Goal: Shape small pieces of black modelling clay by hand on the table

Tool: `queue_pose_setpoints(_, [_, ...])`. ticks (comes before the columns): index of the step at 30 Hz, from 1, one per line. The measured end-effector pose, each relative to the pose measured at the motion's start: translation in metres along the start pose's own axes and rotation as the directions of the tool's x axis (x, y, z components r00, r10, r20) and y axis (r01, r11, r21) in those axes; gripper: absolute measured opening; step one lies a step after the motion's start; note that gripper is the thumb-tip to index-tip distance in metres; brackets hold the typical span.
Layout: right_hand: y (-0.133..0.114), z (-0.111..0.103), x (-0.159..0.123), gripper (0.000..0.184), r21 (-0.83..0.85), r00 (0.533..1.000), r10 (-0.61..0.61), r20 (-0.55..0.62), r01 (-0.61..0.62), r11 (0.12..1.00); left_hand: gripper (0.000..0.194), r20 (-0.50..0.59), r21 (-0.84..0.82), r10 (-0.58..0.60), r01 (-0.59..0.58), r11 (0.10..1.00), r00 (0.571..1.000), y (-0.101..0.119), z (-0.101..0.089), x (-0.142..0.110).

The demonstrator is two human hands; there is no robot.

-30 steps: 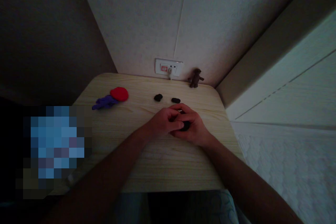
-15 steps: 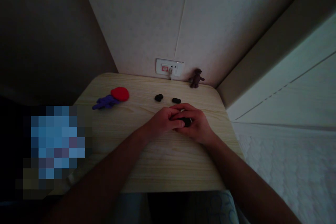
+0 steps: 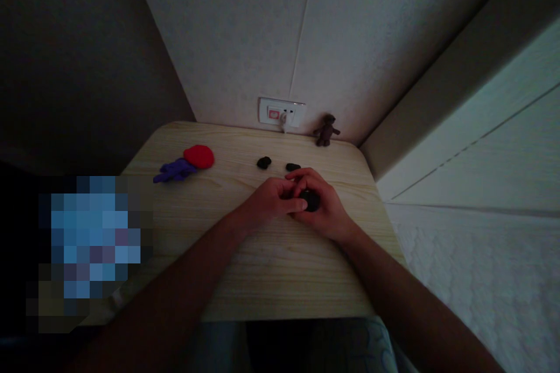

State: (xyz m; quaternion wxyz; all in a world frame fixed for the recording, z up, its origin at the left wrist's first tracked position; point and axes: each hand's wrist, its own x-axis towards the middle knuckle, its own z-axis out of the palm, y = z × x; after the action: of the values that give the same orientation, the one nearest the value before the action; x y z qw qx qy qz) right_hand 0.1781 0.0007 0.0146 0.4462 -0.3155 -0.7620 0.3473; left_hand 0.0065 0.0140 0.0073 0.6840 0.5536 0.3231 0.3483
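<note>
Between my two hands, over the middle of the table, is a black lump of what looks like modelling clay [image 3: 311,200]. My left hand [image 3: 276,198] is closed, its thumb pressing on the lump's left side. Around the lump's right side curls my right hand [image 3: 326,207], also closed on it, with its fingers meeting those of the left. Part of the lump is hidden by the fingers. Just beyond the hands lie two small black pieces, a knobbly one [image 3: 263,162] and an oblong one [image 3: 293,167].
A red flat round piece [image 3: 199,156] touches a purple clay shape [image 3: 175,170] on the table's [image 3: 227,280] left side. A small brown bear-like figure [image 3: 325,130] stands at the back right by the wall. A plug sits in the wall socket [image 3: 281,112].
The right fingers have shifted on the black lump, leaving more of its top in view. Both hands stay in nearly the same place; the other pieces have not moved.
</note>
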Motion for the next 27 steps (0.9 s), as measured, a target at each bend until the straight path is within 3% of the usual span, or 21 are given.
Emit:
queue_pose_setpoints(4, [-0.004,0.002,0.0,0.008,0.021,0.998,-0.016,0.067,0.015,1.0,0.02,0.025,0.025,0.016,-0.017,1.0,1.0,-0.001,-0.001,0.0])
queue_pose_setpoints(11, [-0.002,0.003,-0.002,0.013,0.07,1.0,0.025,0.002,-0.025,0.997,0.022,0.008,0.025,-0.009,0.009,1.0,1.0,0.004,0.0,-0.003])
queue_pose_setpoints(16, [-0.004,-0.005,-0.001,0.027,0.145,0.987,0.054,0.148,-0.076,0.987,0.023,0.065,-0.037,-0.006,0.009,0.999,0.998,0.0,-0.003,-0.004])
queue_pose_setpoints(27, [-0.007,0.005,-0.001,0.019,-0.026,0.999,0.011,0.035,-0.01,1.0,0.025,0.036,-0.048,-0.023,0.025,0.999,0.999,0.003,0.003,-0.003])
